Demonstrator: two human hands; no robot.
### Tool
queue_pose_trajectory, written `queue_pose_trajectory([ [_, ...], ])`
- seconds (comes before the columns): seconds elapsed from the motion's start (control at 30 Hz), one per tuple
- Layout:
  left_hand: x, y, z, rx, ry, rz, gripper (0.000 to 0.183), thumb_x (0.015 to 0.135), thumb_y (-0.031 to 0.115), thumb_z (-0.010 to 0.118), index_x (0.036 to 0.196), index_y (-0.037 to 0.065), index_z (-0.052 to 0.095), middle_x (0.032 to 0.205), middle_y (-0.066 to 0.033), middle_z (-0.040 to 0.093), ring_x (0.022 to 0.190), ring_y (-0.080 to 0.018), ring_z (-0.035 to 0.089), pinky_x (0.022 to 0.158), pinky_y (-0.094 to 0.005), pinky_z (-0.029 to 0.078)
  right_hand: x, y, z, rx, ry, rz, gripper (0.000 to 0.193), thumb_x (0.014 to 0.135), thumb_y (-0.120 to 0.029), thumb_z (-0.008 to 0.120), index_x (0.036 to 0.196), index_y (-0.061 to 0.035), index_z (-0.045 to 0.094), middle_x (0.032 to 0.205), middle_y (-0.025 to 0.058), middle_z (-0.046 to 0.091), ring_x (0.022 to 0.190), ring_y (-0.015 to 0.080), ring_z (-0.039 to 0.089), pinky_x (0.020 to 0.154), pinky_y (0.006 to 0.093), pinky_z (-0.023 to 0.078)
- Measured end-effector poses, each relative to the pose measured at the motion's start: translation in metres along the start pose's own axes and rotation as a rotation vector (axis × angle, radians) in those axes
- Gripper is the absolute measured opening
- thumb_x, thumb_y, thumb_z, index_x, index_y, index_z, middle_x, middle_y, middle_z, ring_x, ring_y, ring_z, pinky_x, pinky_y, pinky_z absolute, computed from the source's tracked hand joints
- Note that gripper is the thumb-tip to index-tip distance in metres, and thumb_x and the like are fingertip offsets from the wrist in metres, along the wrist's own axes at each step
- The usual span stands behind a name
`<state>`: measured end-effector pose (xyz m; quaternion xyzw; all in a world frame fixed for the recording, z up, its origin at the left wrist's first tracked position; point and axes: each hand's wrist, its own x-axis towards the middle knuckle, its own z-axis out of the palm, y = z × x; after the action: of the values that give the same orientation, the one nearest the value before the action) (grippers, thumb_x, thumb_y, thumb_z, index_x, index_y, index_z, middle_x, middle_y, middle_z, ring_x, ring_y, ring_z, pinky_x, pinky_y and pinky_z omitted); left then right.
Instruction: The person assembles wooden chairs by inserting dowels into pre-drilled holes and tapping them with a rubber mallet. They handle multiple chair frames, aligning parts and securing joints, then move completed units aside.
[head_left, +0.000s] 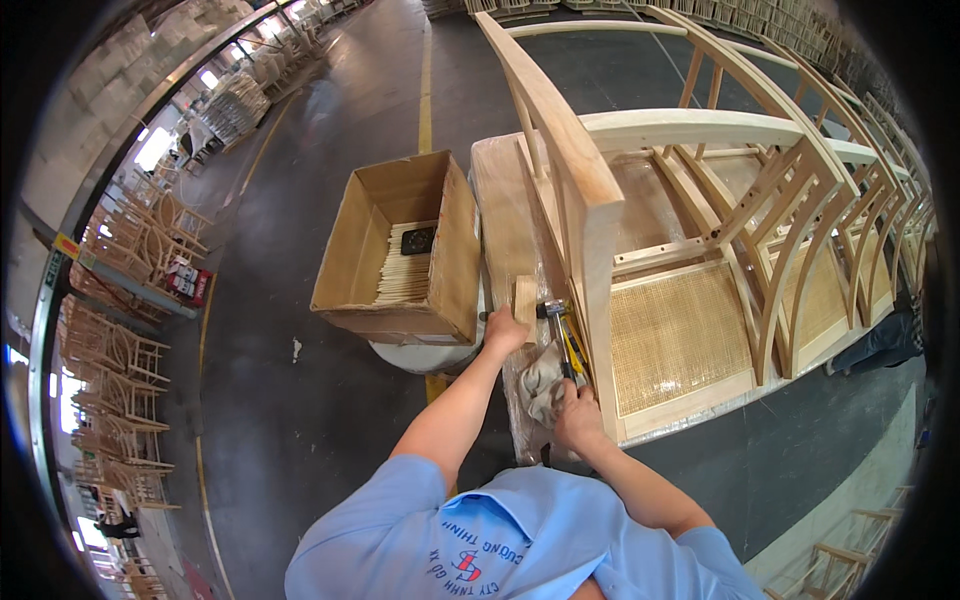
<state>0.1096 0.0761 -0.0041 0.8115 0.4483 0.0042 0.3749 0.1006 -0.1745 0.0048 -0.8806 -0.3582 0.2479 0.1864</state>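
— What is each hand doing at the bench?

— The left hand [503,330] lies on a small pale wooden block [525,297], fingers closed over its lower end, pressing it against the plastic-covered wooden workbench [500,190]. The right hand [578,408] is curled tight around the yellow-and-black handle of a steel-headed hammer [562,330]; the head sits just beside the block, close to the left hand's knuckles.

— And the chair?

— A light unfinished wooden chair with a woven cane seat [672,330] lies on its side on the bench, right of both hands, its curved back rail rising toward the top of the view. The hammer runs along its nearest leg. A crumpled grey rag [540,382] lies between the two wrists, touching the right hand.

— Anything beside the bench?

— An open brown cardboard box [400,250] holding a stack of thin pale wooden slats stands left of the bench on a white round base. Rows of unfinished chair frames [130,240] stand well apart, along the left of the dark floor.
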Motion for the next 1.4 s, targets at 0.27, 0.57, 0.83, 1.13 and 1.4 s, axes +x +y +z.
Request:
queue_pose_trajectory([
  [0.27, 0.047, -0.011, 0.015, -0.579, -0.212, -0.148, 0.033, 0.091, 0.023, 0.065, 0.115, 0.0, 0.068, 0.1, -0.0174, 0.073, 0.091, -0.0258, 0.071, 0.08, -0.0409, 0.056, 0.033, -0.011, -0.029, 0.799, -0.038, 0.342, 0.052, 0.092, -0.011, 0.067, 0.138, 0.0038, 0.048, 0.083, 0.0134, 0.068, 0.077, 0.0274, 0.067, 0.073, 0.0405, 0.055],
  [0.57, 0.055, 0.0, 0.003, -0.148, 0.038, -0.04, 0.07, 0.086, 0.05, 0.072, 0.137, 0.005, 0.059, 0.133, -0.0245, 0.064, 0.135, -0.0415, 0.051, 0.112, -0.0459, 0.042, -0.089, -0.013, -0.074, 0.619, 0.049, 0.014, 0.042, 0.095, -0.014, 0.071, 0.131, 0.0029, 0.059, 0.081, 0.0043, 0.064, 0.07, 0.0119, 0.058, 0.064, 0.0285, 0.05],
  [0.83, -0.021, 0.046, 0.043, -0.228, -0.249, 0.173, 0.076, 0.089, 0.035, 0.077, 0.15, 0.002, 0.045, 0.113, -0.0229, 0.068, 0.103, -0.0333, 0.068, 0.087, -0.0426, 0.053, -0.17, 0.029, -0.081, 0.661, 0.436, 0.264, 0.028, 0.098, -0.016, 0.067, 0.12, -0.0008, 0.059, 0.071, 0.0058, 0.06, 0.063, 0.0131, 0.056, 0.06, 0.0309, 0.048],
  [1.13, -0.036, 0.052, 0.112, -0.37, -0.173, 0.31, 0.058, 0.087, 0.033, 0.082, 0.13, -0.001, 0.064, 0.122, -0.0183, 0.071, 0.112, -0.0269, 0.067, 0.1, -0.0378, 0.05, -0.059, 0.114, -0.07, 0.547, 0.327, 0.139, 0.03, 0.107, -0.026, 0.054, 0.122, -0.0013, 0.062, 0.07, 0.0059, 0.055, 0.061, 0.0139, 0.052, 0.057, 0.0336, 0.043],
  [1.4, -0.053, 0.068, 0.106, -0.672, -0.066, 0.27, 0.063, 0.079, 0.027, 0.086, 0.13, -0.001, 0.063, 0.122, -0.014, 0.072, 0.111, -0.0253, 0.067, 0.101, -0.0386, 0.051, -0.007, 0.145, -0.098, 0.482, 0.174, 0.014, 0.033, 0.107, -0.03, 0.052, 0.125, -0.0037, 0.058, 0.079, 0.0252, 0.065, 0.075, 0.046, 0.066, 0.067, 0.052, 0.049],
])
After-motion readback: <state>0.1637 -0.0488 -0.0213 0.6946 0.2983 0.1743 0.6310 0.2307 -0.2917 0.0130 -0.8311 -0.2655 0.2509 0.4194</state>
